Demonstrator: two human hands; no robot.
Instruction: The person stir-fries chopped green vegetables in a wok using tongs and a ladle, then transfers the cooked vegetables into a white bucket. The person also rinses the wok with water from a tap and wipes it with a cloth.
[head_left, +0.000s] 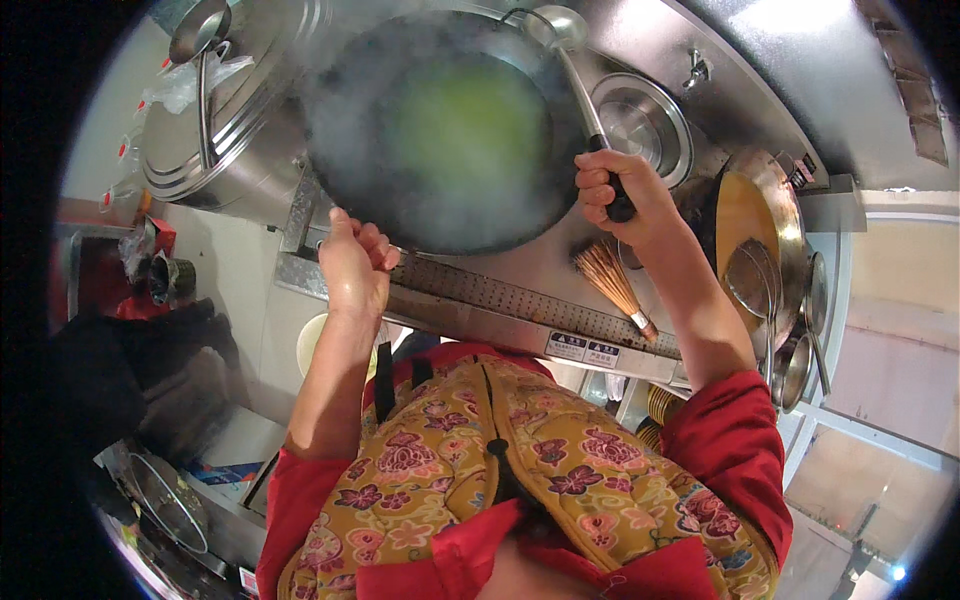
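Observation:
A large dark wok (337, 150) on the stove holds bright green contents, blurred by steam. My right hand (622, 195) grips the black handle of a long metal ladle (581, 86), whose round bowl lies at the wok's far right rim. At the wok's near left edge is my left hand (356, 262), its fingers curled and thumb up; steam and the hand's angle hide whether it grips the rim. A bamboo wok brush (607, 281) lies on the stove top below my right hand. To the wok's right sits a round steel bowl (679, 135).
A big steel pot (232, 187) with a ladle (202, 112) and a plastic bag on its lid stands at left. A pan of yellowish liquid (739, 214), with a strainer (752, 274) over it, is at right. A perforated metal strip (480, 289) edges the stove; a tap (696, 71) is behind.

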